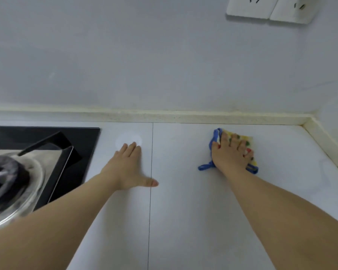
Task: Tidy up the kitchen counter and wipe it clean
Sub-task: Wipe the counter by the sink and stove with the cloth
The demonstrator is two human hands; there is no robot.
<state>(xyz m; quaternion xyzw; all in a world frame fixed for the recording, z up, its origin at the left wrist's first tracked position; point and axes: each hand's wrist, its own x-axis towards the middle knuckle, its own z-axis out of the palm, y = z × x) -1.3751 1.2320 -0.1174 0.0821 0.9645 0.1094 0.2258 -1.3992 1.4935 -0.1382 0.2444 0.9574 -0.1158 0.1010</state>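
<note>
The pale kitchen counter [183, 211] ran back to a grey wall. On the far left sat the black gas stove [82, 137]. Its shiny steel dish [27, 201] held only the dark burner [4, 176], a bit blurry. I had the left hand [125, 168] flat on the counter, fingers straight, thumb out, holding nothing. The right hand [228, 158] pressed the yellow spotty cloth [247, 140] down with spread fingers, near the back right corner. I thought it best to push firmly, wipe in long rows and reach right into that corner.
</note>
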